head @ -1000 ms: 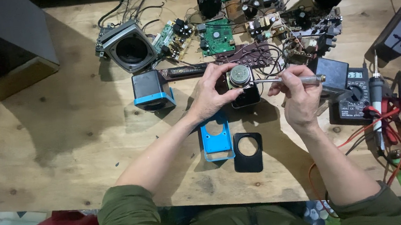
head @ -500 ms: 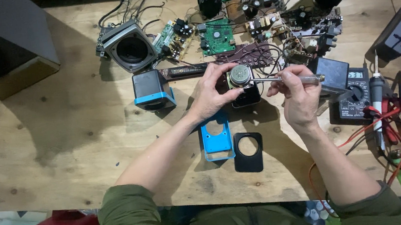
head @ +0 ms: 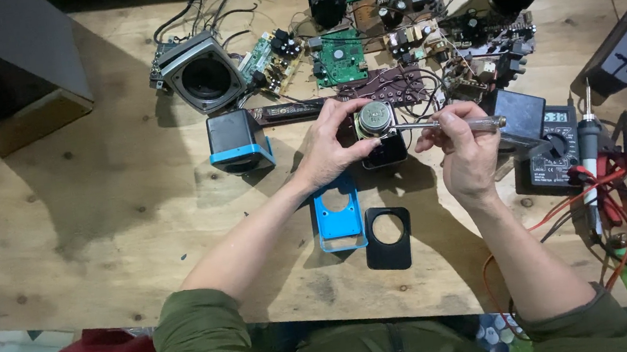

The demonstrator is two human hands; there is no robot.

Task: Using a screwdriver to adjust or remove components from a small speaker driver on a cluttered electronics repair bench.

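Unmoved: round silvery speaker driver (head: 375, 119) (perhaps magnet upward), black housing (head: 384, 150).

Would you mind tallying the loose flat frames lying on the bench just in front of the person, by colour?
Blue frame: 1
Black frame: 1
Total: 2
Both lie below the left hand, which holds a small speaker; the right hand holds a screwdriver to it.

Left hand (head: 330, 150) on speaker driver (head: 375, 119), screwdriver (head: 449, 124) in right hand (head: 468, 152)
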